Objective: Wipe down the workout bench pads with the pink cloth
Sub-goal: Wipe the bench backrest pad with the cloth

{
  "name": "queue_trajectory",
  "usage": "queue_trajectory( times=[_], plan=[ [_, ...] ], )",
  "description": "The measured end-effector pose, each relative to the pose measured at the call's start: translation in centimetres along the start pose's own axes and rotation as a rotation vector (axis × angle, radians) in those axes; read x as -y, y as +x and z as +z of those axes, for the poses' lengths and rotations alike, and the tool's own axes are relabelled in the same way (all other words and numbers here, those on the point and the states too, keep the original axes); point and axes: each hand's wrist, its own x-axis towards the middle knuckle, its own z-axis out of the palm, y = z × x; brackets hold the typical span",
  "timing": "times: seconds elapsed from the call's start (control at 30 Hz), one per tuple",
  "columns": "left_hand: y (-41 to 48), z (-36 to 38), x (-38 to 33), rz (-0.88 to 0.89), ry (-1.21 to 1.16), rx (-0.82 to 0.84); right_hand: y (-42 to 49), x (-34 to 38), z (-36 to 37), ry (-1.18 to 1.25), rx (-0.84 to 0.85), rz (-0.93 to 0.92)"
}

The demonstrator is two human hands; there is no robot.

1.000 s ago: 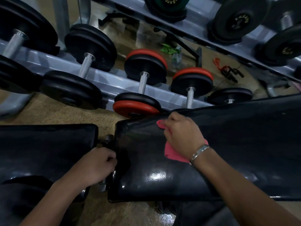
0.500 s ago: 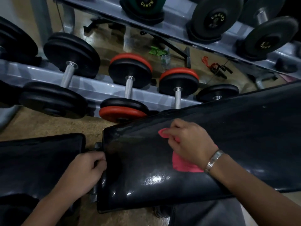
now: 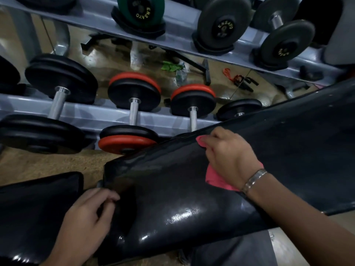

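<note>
Both forearms are bare, with no sleeves showing. The right hand [image 3: 229, 157] has a silver metal bracelet [image 3: 254, 181] at the wrist. The left hand [image 3: 84, 225] wears nothing.

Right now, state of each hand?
Left hand: closed, gripping the near end of the long bench pad.
Right hand: closed on the pink cloth, pressing it against that pad.

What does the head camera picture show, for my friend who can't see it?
A person's right hand presses a crumpled pink cloth on a shiny black padded bench back, while the left hand grips its lower corner. Behind stands a grey dumbbell rack.
</note>
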Motion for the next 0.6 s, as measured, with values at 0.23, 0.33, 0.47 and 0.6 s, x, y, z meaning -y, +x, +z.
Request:
queue_trajectory(
  times=[0.23, 0.33, 0.47, 0.6],
  plan=[
    [1.1, 5.7, -6.1, 0.449, 0.001, -0.055, 0.3, -3.1, -2.5, -0.013, 0.035, -0.004],
    [2.4, 8.0, -9.6, 0.531, -0.022, -0.057, -0.5, -3.6, -2.4, -0.082, 0.051, 0.011],
    [4.3, 10.3, -14.1, 0.627, -0.052, -0.038, -0.7, -5.1, -3.6, -0.045, 0.076, -0.049],
    [5.7, 11.7, -17.2, 0.698, -0.051, -0.047, -0.1, -6.9, -4.3, -0.159, 0.002, 0.085]
  ],
)
